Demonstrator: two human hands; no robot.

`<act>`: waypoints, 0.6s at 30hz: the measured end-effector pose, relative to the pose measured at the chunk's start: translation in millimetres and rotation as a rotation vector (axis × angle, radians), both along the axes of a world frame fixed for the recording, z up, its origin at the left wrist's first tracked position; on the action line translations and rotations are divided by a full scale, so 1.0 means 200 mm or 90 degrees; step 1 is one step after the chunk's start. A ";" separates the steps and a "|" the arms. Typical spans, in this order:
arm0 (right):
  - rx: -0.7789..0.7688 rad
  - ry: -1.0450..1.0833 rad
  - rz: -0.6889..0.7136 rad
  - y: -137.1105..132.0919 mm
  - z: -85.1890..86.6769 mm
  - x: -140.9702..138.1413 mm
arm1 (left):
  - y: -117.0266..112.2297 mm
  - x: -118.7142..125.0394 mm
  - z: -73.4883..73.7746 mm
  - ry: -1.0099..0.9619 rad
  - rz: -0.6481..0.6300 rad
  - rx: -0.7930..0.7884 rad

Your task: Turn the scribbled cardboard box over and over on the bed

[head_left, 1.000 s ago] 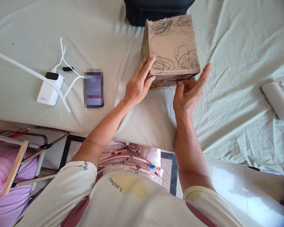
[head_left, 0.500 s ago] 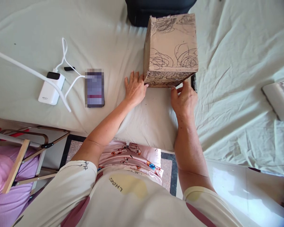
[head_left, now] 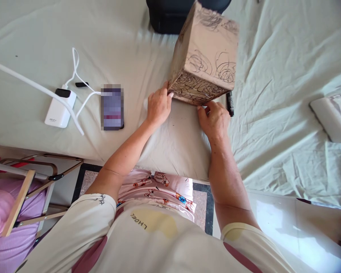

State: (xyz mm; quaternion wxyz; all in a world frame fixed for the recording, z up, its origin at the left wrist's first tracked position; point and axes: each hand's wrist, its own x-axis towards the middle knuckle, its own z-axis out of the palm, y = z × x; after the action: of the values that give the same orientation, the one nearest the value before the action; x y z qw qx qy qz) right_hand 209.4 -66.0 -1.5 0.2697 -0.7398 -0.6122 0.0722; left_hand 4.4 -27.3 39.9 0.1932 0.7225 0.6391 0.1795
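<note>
A brown cardboard box (head_left: 213,49) covered in dark scribbled loops sits at an angle on the cloth-covered surface. At its near left corner is my left hand (head_left: 159,105), thumb and fingers closed on the lower edge. My right hand (head_left: 215,118) grips the near bottom edge towards the right, its fingertips partly hidden by the box. Just right of that hand lies a black marker (head_left: 230,104), its far end out of sight behind the box.
A black case (head_left: 165,19) stands behind the box. Leftward lie a phone (head_left: 112,110), a white power bank (head_left: 61,110) with a cable and a small black piece (head_left: 82,84). A pale wrapped block (head_left: 333,117) rests far right. A folding frame (head_left: 19,204) stands at lower left.
The box has turned, its near right corner swinging towards me and its left side showing more. Both hands have shifted with it, and more of the marker shows.
</note>
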 end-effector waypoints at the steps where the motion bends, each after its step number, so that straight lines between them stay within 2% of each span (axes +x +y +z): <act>1: -0.005 -0.004 0.012 -0.01 0.01 -0.01 | -0.01 0.00 0.01 -0.034 0.003 0.012; 4: 0.000 0.004 0.067 -0.02 0.03 -0.06 | -0.03 -0.01 0.05 -0.106 0.002 0.090; 10: -0.007 0.025 0.127 -0.03 0.07 -0.10 | -0.04 -0.05 0.07 -0.082 0.027 0.193; 14: -0.011 0.063 0.139 -0.06 0.11 -0.12 | -0.01 -0.09 0.07 -0.082 0.035 0.192; 18: 0.089 0.101 0.170 -0.10 0.14 -0.14 | -0.02 -0.09 0.11 -0.090 0.023 0.157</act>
State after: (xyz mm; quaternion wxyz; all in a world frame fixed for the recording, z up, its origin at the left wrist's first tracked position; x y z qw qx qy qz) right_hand 180.8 -85.1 26.6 0.3562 -0.6229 -0.6856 0.1229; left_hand -13.1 -32.1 61.8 0.1444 0.7144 0.6100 0.3108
